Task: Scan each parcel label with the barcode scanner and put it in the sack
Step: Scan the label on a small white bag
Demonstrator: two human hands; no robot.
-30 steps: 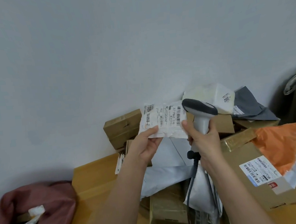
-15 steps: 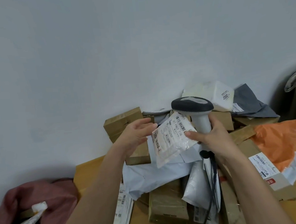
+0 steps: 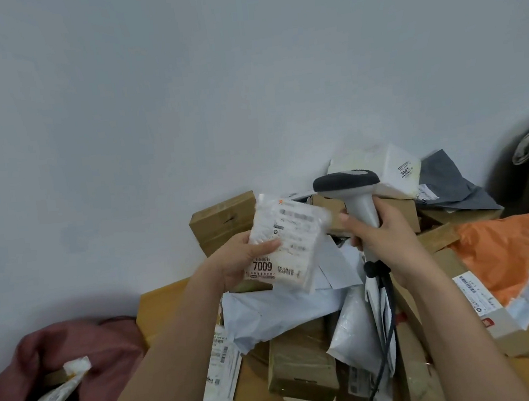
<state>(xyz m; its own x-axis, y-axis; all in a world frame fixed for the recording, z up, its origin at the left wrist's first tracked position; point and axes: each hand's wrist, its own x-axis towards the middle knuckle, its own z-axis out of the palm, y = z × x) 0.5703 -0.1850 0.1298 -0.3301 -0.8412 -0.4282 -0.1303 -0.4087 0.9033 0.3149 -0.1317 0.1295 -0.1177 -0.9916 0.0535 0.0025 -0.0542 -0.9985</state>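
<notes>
nearest us, lower left, a dark red sack (image 3: 87,353) sits open beside the wooden table's (image 3: 169,303) left edge, with bare tabletop there. parcels crowd the middle and right. above them our left hand (image 3: 241,260) grips a small clear parcel (image 3: 285,245), thumb across its label. our right hand (image 3: 381,231) curls round the barcode scanner (image 3: 351,192) handle, just beside the parcel. behind is a plain wall (image 3: 214,92).

Held parcel (image 3: 285,246) reads "7009"; white box (image 3: 393,171) "2002".
</notes>
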